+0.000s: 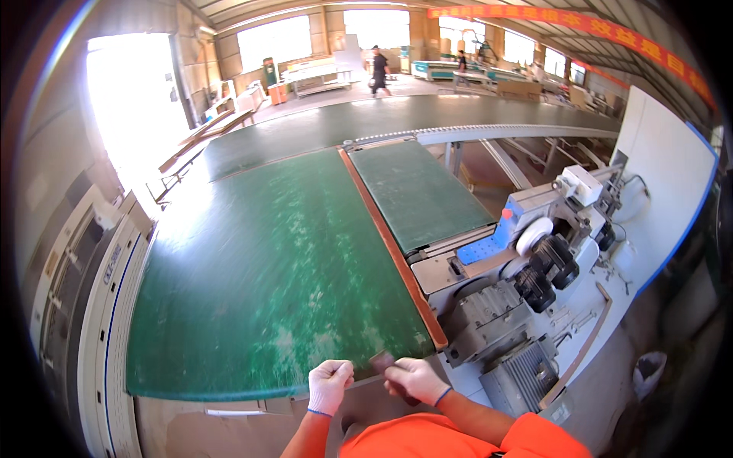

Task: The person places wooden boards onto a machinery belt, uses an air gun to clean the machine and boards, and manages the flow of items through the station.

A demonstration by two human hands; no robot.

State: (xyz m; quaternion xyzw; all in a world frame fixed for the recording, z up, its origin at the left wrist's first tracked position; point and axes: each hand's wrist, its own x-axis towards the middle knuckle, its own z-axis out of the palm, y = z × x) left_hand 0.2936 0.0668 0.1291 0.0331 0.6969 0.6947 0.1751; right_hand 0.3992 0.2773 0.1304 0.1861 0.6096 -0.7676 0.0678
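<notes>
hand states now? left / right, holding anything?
Left hand: white-gloved, fisted shut; contents cannot be told.
Right hand: white-gloved, pinched shut on a small dark brown flat piece.

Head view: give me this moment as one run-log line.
left hand: fisted grip on thin strip end | right hand: pinching small brown piece | place: near edge of green conveyor belt | machine motors: at right

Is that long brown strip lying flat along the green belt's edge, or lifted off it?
Flat. The brown strip lies along the right edge of the green belt; both hands are at its near end.
</notes>
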